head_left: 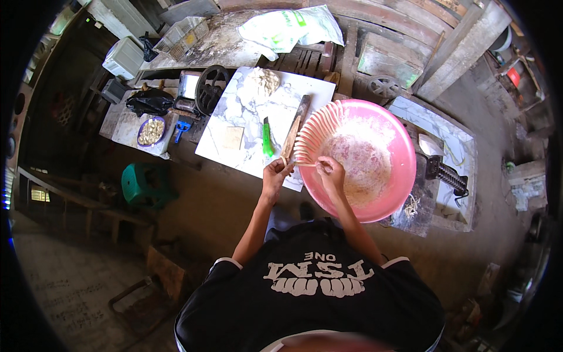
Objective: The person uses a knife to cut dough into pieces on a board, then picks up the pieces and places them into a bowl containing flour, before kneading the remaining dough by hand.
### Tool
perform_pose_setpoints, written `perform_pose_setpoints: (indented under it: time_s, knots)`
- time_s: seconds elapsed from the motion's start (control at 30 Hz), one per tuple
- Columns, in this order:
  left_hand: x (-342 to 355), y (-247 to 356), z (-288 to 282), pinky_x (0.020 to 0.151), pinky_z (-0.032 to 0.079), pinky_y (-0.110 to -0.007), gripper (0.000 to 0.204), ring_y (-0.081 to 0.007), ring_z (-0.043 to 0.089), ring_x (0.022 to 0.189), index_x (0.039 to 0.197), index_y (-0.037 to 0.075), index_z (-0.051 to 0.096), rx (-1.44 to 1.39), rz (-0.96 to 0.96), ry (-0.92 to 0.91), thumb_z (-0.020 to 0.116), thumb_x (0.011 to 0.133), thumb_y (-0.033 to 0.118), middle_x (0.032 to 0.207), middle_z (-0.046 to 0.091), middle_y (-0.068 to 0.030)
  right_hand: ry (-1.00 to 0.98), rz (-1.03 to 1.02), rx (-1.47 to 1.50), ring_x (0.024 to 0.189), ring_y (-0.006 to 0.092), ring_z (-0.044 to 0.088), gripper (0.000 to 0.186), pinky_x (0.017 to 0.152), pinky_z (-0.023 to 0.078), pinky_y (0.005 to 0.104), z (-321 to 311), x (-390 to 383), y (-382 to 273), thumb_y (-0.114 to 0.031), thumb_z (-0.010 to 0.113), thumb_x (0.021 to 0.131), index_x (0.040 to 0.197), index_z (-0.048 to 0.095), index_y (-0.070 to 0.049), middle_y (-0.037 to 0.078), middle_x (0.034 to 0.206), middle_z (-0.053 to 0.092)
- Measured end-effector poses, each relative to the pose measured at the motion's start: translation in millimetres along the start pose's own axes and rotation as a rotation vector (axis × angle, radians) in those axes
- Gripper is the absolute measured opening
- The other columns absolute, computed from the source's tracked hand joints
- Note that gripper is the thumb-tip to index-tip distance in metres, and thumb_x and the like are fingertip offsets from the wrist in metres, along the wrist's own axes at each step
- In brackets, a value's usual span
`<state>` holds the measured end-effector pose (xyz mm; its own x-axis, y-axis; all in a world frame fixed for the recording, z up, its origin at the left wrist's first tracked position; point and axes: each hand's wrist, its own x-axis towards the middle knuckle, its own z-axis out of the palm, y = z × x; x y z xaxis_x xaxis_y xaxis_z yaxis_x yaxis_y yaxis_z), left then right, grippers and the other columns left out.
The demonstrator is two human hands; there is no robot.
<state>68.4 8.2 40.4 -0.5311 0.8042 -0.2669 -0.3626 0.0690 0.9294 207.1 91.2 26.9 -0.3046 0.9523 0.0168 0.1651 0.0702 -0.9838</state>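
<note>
A thin pale dough strip (305, 165) runs between my left hand (274, 176) and my right hand (331, 176), each closed on an end of it. Both are at the near-left rim of a pink basin (403, 158) dusted inside with white powder. Many curved dough strips (316, 126) line the basin's left rim. Just left of them, wooden sticks (296, 123) lie on a white marble-patterned board (223, 152), with a green cutter (266, 138), a dough lump (263, 82) and a small tan square (232, 138).
A black hand wheel (212, 91), purple bowl of pieces (151, 132) and blue tool (182, 129) are at left, above a green stool (143, 185). A metal roller (448, 176) sits right of the basin. A wooden post (460, 50) and white sack (290, 29) are at the back.
</note>
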Motion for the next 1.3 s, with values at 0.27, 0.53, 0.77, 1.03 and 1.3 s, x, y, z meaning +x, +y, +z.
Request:
perform_pose_setpoints:
  time_s: [0.27,0.53,0.77,1.03,1.3]
  knots:
    - [-4.7,-2.4,-1.0,0.058,0.04,-0.021,0.021,-0.0087,0.053,0.063,0.091,-0.003,0.055,0.041,-0.053,0.004,0.061,0.074,0.009,0.073,0.059,-0.0045,-0.062,0.018,-0.041,0.069,0.011,0.057,0.015,0.063,0.045,0.0228,0.0,0.1,13.8,-0.006,0.061,0.072,0.085,0.059,0.001,0.007,0.077,0.06]
    - [-8.5,-5.9,1.6,0.057,0.04,-0.021,0.024,-0.0091,0.054,0.063,0.094,-0.004,0.053,0.03,-0.086,0.019,0.061,0.075,0.009,0.074,0.059,-0.0045,-0.063,0.105,-0.038,0.068,0.0115,0.057,0.015,0.062,0.047,0.0231,0.0,-6.3,14.4,-0.005,0.06,0.071,0.084,0.059,0.001,0.008,0.075,0.061]
    - [-8.6,-3.3,1.5,0.057,0.04,-0.021,0.023,-0.0097,0.054,0.063,0.092,-0.003,0.054,0.035,-0.109,0.012,0.06,0.076,0.011,0.074,0.059,-0.0043,-0.045,0.055,-0.118,0.067,0.0127,0.058,0.016,0.062,0.047,0.0236,2.0,-5.3,21.8,-0.006,0.06,0.071,0.085,0.059,0.001,0.008,0.075,0.061]
    - [-7.5,-1.1,-4.6,0.056,0.039,-0.021,0.022,-0.01,0.053,0.063,0.091,-0.003,0.055,0.119,-0.062,0.043,0.054,0.081,0.016,0.078,0.06,-0.0075,-0.079,0.082,-0.214,0.07,0.0157,0.059,0.017,0.064,0.046,0.0253,1.4,-2.5,16.9,-0.01,0.058,0.073,0.086,0.059,0.0,0.01,0.078,0.062]
    - [-11.6,25.5,1.9,0.059,0.037,-0.021,0.022,-0.0093,0.046,0.063,0.09,-0.002,0.054,0.121,0.067,-0.019,0.046,0.086,0.019,0.077,0.057,-0.0048,-0.164,-0.01,-0.055,0.074,0.0173,0.059,0.019,0.062,0.045,0.0263,-7.8,12.2,-5.0,-0.014,0.055,0.077,0.088,0.058,0.001,0.011,0.081,0.061]
